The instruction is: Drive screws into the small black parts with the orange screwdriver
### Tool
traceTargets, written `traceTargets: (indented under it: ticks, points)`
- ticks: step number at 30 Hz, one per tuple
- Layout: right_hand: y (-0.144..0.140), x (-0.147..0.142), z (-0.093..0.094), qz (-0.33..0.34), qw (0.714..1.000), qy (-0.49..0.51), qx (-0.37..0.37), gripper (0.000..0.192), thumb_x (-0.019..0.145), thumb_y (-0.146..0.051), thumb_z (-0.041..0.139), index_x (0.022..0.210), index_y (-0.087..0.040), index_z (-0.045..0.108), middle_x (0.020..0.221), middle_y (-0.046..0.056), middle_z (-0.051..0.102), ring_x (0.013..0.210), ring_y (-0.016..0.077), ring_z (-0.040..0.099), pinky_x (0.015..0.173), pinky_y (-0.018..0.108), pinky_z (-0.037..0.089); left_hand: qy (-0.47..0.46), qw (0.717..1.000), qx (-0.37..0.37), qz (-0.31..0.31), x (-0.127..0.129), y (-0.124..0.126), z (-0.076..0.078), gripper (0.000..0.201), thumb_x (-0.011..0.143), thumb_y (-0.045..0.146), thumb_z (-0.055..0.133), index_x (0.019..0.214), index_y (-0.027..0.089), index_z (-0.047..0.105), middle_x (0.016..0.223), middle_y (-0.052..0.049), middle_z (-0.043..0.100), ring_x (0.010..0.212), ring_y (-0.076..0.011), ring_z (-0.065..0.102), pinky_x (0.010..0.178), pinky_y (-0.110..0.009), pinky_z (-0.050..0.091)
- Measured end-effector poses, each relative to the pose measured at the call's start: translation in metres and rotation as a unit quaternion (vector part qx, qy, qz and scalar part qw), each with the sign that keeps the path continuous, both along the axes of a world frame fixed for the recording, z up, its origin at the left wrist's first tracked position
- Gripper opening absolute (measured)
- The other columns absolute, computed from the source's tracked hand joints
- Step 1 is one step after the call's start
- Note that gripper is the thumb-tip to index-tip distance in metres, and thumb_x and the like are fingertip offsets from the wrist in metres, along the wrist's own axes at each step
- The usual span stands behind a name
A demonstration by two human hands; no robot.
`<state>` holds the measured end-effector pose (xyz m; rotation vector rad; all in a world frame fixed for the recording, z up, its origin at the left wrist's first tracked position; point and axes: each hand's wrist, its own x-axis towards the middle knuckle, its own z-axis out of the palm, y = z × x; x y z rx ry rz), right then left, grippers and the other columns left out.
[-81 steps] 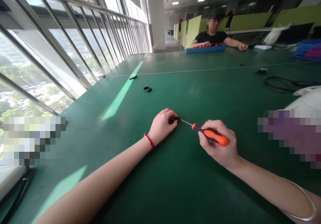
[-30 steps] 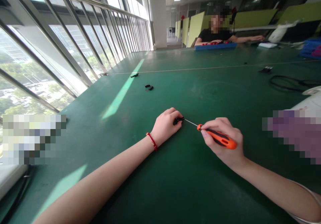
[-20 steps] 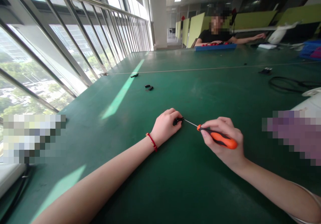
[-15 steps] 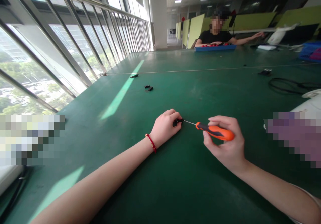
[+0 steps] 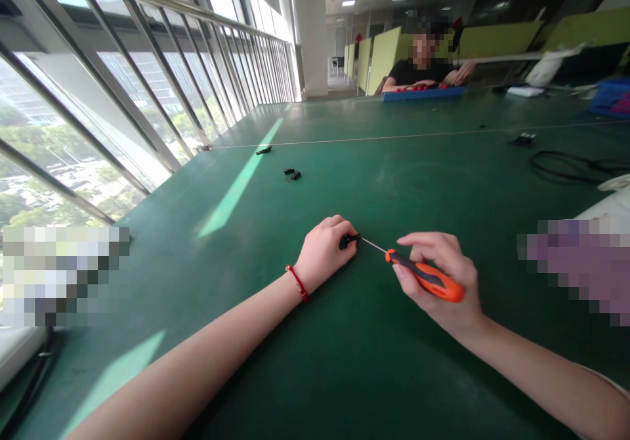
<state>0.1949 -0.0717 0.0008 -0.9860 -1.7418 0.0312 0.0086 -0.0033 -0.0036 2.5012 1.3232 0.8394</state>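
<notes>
My left hand [image 5: 321, 251] rests on the green table [image 5: 315, 361] and pinches a small black part [image 5: 348, 239] against the surface; a red cord is on its wrist. My right hand [image 5: 440, 282] grips an orange-and-black screwdriver [image 5: 423, 280]. Its thin metal shaft points left and its tip meets the black part. The two hands sit close together near the middle of the table.
Several small black parts [image 5: 291, 173] lie farther back, one [image 5: 262, 151] near the window side. A black cable loop [image 5: 566, 164] lies at the right. A person in a black shirt [image 5: 418, 71] sits at the far end behind a blue tray [image 5: 422, 92]. Glass railing runs along the left.
My right hand has shifted its fingers around the screwdriver handle, which tilted up and back down while the tip stayed on the black part. The person at the far end drew an outstretched arm in.
</notes>
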Motion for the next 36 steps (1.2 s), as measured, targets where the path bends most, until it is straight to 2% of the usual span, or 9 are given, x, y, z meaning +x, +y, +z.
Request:
traceTargets:
  ticks: [3,7,9,14,18,20,25,31,36]
  points:
    - [0.0,0.0003,-0.0011,-0.013,0.999,-0.027,0.017,0.014,0.076,-0.018,0.063,0.087,-0.024,0.055,0.066,-0.004,0.06,0.064,0.0148,0.058,0.081,0.04,0.041,-0.002,1.0,-0.003,0.005,0.0004,-0.0002,0.0006,0.006,0.077,0.018,0.056,0.08,0.019,0.062,0.09,-0.003,0.064,0.081,-0.0161,0.061,0.071,-0.027,0.049]
    - [0.001,0.0003,-0.0049,-0.014,0.997,0.069,-0.002,0.039,0.07,-0.018,0.066,0.106,-0.023,0.05,0.091,0.005,0.057,0.085,0.0209,0.058,0.077,0.04,0.047,-0.001,1.0,-0.004,0.016,0.0009,-0.0005,0.001,0.007,0.077,0.018,0.056,0.079,0.019,0.062,0.087,-0.002,0.064,0.079,-0.0161,0.06,0.068,-0.026,0.048]
    - [0.0008,0.0002,-0.0047,-0.009,0.997,0.078,-0.025,0.046,0.07,-0.022,0.067,0.111,-0.021,0.048,0.086,0.003,0.055,0.079,0.0197,0.057,0.073,0.039,0.048,-0.001,1.0,-0.001,0.014,0.0007,-0.0006,0.0006,0.007,0.078,0.019,0.056,0.08,0.019,0.063,0.088,-0.002,0.064,0.079,-0.0161,0.06,0.069,-0.026,0.048]
    - [0.0001,0.0003,-0.0015,0.005,1.0,-0.017,-0.004,0.013,0.076,-0.017,0.063,0.085,-0.023,0.056,0.065,-0.004,0.058,0.058,0.0129,0.056,0.075,0.038,0.044,-0.005,1.0,0.0,0.008,0.0002,-0.0002,0.0,0.007,0.078,0.019,0.056,0.079,0.019,0.063,0.09,-0.003,0.065,0.081,-0.0162,0.06,0.071,-0.026,0.048]
    - [0.0024,0.0001,-0.003,0.012,0.997,0.078,0.008,0.041,0.07,-0.015,0.066,0.106,-0.022,0.05,0.092,0.004,0.055,0.081,0.0181,0.059,0.073,0.036,0.05,-0.006,1.0,-0.002,0.01,0.0005,-0.0001,0.0006,0.006,0.077,0.019,0.056,0.078,0.019,0.062,0.089,-0.002,0.064,0.081,-0.0163,0.06,0.07,-0.026,0.048]
    - [0.0028,-0.0003,-0.0027,0.015,0.995,0.095,-0.01,0.05,0.068,-0.017,0.067,0.113,-0.022,0.046,0.089,0.003,0.053,0.08,0.0185,0.057,0.073,0.037,0.05,-0.003,1.0,-0.001,0.009,0.0006,-0.0004,0.0007,0.007,0.077,0.019,0.056,0.079,0.019,0.062,0.088,-0.002,0.064,0.08,-0.0163,0.06,0.069,-0.026,0.048]
    - [0.0011,0.0003,-0.0002,0.004,1.0,-0.025,-0.006,0.012,0.077,-0.016,0.063,0.084,-0.023,0.056,0.064,-0.005,0.058,0.059,0.0121,0.055,0.08,0.039,0.041,-0.01,1.0,-0.002,0.002,0.0004,-0.0008,0.0006,0.007,0.077,0.018,0.056,0.079,0.018,0.063,0.089,-0.002,0.064,0.08,-0.0156,0.06,0.071,-0.026,0.049]
    - [0.0026,0.0015,-0.0032,-0.013,0.999,0.049,0.002,0.044,0.071,-0.02,0.067,0.111,-0.022,0.049,0.084,0.003,0.057,0.079,0.0206,0.058,0.077,0.042,0.045,-0.004,1.0,-0.006,0.004,0.0003,-0.0003,0.0004,0.007,0.077,0.018,0.056,0.079,0.019,0.063,0.089,-0.002,0.064,0.081,-0.0158,0.06,0.072,-0.026,0.049]
    - [0.0019,0.0006,-0.0014,0.0,1.0,-0.028,0.005,0.014,0.077,-0.017,0.062,0.087,-0.024,0.056,0.067,-0.002,0.057,0.068,0.0162,0.057,0.079,0.041,0.043,-0.009,1.0,-0.002,-0.002,-0.0001,0.0002,-0.0006,0.008,0.077,0.019,0.056,0.081,0.019,0.063,0.09,-0.002,0.064,0.081,-0.0157,0.06,0.072,-0.026,0.049]
